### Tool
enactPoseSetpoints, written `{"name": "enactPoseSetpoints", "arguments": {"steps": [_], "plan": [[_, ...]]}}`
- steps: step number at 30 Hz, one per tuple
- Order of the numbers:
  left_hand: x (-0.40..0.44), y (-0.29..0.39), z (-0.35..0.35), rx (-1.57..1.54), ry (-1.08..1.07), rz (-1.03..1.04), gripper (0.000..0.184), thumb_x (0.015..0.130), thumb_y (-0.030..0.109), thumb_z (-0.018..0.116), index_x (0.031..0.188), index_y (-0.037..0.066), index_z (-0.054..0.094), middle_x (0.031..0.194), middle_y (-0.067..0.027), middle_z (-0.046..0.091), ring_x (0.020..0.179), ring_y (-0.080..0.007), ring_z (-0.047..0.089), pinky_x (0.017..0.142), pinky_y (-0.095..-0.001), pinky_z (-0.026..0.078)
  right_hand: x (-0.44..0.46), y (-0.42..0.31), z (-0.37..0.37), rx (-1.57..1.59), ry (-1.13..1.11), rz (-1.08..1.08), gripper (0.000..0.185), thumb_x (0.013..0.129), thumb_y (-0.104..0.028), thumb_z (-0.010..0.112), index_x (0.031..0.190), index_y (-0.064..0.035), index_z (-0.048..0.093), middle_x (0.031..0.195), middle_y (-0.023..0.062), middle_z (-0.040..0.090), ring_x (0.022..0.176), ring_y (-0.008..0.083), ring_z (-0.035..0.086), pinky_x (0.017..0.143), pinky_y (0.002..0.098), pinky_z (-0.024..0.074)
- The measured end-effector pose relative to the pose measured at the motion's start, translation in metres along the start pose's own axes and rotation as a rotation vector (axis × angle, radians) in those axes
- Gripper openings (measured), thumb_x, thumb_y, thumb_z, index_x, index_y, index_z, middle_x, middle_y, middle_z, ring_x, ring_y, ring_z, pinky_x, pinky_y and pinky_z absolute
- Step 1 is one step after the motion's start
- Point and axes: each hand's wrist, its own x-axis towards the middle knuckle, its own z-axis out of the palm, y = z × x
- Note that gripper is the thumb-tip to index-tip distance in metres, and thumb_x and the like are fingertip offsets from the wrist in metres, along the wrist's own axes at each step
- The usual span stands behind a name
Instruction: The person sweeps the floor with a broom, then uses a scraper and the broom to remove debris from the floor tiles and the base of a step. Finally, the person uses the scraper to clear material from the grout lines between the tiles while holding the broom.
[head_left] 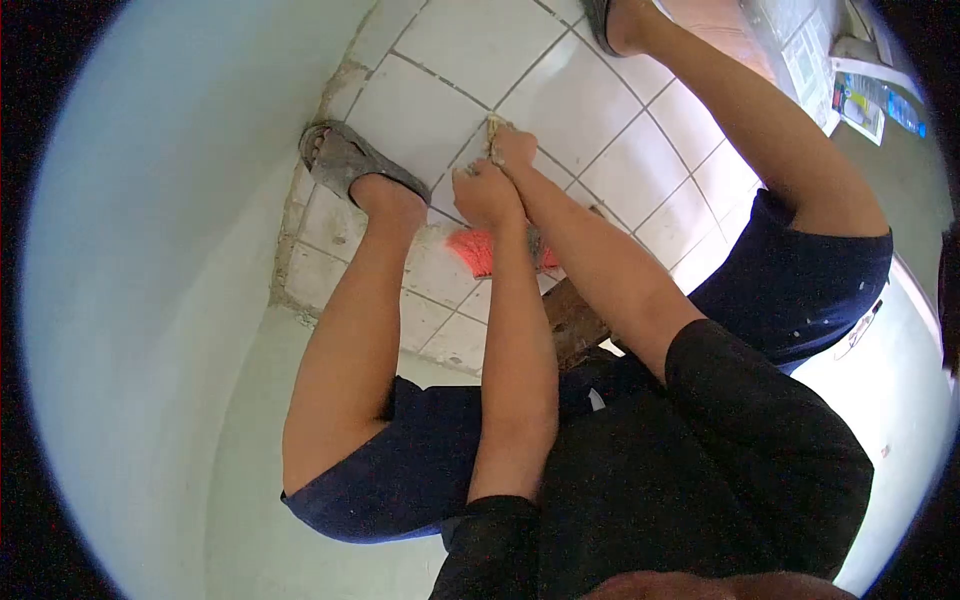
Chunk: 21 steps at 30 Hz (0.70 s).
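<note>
My right hand point(515, 148) is closed low over the white tiled floor point(430, 105), gripping a small tan, crusty-looking strip point(493, 126) that lies along a grout line. Just nearer to me, my left hand point(487, 195) is closed too, its wrist close to my right wrist. Some greyish matter point(475, 168) shows at its fingertips, too small to name. Below my left hand, partly hidden by my forearm, a bright pink-red textured thing point(470, 252) lies on the tiles; I cannot tell its kind.
My sandalled foot point(350, 165) stands at left by the pale wall point(150, 250), and the other sandal point(600, 25) is at the top. A brown wooden piece point(572, 320) is between my legs. Plastic bottles point(890, 105) stand at upper right. Rough mortar point(290, 250) edges the floor.
</note>
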Motion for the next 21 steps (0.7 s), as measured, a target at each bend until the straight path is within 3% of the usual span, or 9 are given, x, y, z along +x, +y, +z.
{"name": "enactPoseSetpoints", "arguments": {"steps": [3,7,8,10,12,13,17,19,21], "plan": [[-0.004,0.008,-0.009,-0.026,-0.005,-0.042,0.036,0.085,0.024,0.053,0.095,-0.009,0.064,0.095,-0.0310,0.065,0.090,-0.0490,0.062,0.081,-0.0554,0.047,0.005,-0.001,-0.002,0.049,-0.093,0.063,0.042,0.083,-0.035,0.063,0.077,0.0060,0.069,0.081,0.0232,0.070,0.080,0.0348,0.070,0.072,0.0441,0.0529],[0.003,0.003,-0.011,-0.015,-0.059,-0.036,0.036,0.085,0.024,0.054,0.095,-0.009,0.064,0.098,-0.0314,0.065,0.094,-0.0485,0.062,0.083,-0.0542,0.046,0.014,0.022,0.017,0.062,-0.033,0.117,0.045,0.082,-0.038,0.064,0.078,0.0067,0.069,0.081,0.0231,0.070,0.081,0.0348,0.070,0.074,0.0437,0.0531],[0.002,0.004,-0.015,-0.018,-0.054,-0.032,0.036,0.085,0.024,0.054,0.095,-0.009,0.064,0.098,-0.0314,0.065,0.094,-0.0485,0.062,0.083,-0.0542,0.046,0.008,0.022,0.012,-0.015,-0.042,0.017,0.044,0.082,-0.038,0.064,0.079,0.0061,0.070,0.081,0.0230,0.070,0.081,0.0351,0.070,0.074,0.0443,0.0531],[-0.002,0.011,-0.018,-0.014,-0.087,-0.025,0.037,0.085,0.025,0.054,0.096,-0.009,0.064,0.097,-0.0315,0.065,0.092,-0.0487,0.062,0.082,-0.0538,0.047,0.010,0.001,0.008,-0.085,-0.042,-0.103,0.043,0.082,-0.037,0.063,0.080,0.0055,0.070,0.081,0.0228,0.070,0.081,0.0355,0.070,0.075,0.0449,0.0531],[0.005,0.001,-0.007,0.021,-0.053,0.003,0.034,0.085,0.024,0.053,0.093,-0.007,0.064,0.091,-0.0293,0.066,0.086,-0.0472,0.064,0.078,-0.0540,0.048,0.017,0.003,0.008,-0.019,-0.048,0.078,0.040,0.083,-0.036,0.061,0.081,0.0024,0.071,0.080,0.0218,0.070,0.080,0.0362,0.069,0.073,0.0463,0.0525],[0.008,-0.004,-0.001,0.049,-0.012,0.033,0.030,0.085,0.023,0.053,0.090,-0.004,0.064,0.085,-0.0271,0.067,0.080,-0.0457,0.065,0.073,-0.0542,0.050,0.013,0.006,0.006,-0.021,-0.045,0.079,0.040,0.083,-0.036,0.061,0.081,0.0024,0.071,0.080,0.0218,0.070,0.080,0.0362,0.069,0.073,0.0463,0.0525],[0.009,-0.001,-0.011,0.053,0.036,0.062,0.028,0.085,0.022,0.053,0.088,-0.004,0.064,0.084,-0.0266,0.067,0.080,-0.0458,0.065,0.073,-0.0540,0.050,0.002,-0.004,0.007,0.108,-0.003,0.039,0.038,0.082,-0.035,0.061,0.078,0.0009,0.072,0.078,0.0207,0.070,0.076,0.0363,0.068,0.072,0.0464,0.0522],[0.006,0.004,-0.003,-0.109,-0.081,0.127,0.037,0.086,0.026,0.054,0.096,-0.007,0.064,0.096,-0.0310,0.066,0.090,-0.0487,0.062,0.079,-0.0545,0.047,0.028,0.000,0.015,0.098,-0.023,0.080,0.038,0.082,-0.035,0.062,0.076,0.0012,0.072,0.077,0.0205,0.070,0.075,0.0362,0.068,0.072,0.0465,0.0521],[0.017,0.028,0.006,-0.060,-0.125,0.163,0.037,0.086,0.026,0.054,0.097,-0.008,0.063,0.097,-0.0311,0.066,0.091,-0.0491,0.062,0.080,-0.0547,0.047,0.062,0.002,0.020,0.032,-0.051,-0.115,0.050,0.087,-0.042,0.061,0.077,0.0066,0.069,0.076,0.0208,0.069,0.072,0.0309,0.066,0.069,0.0444,0.0498]]}}
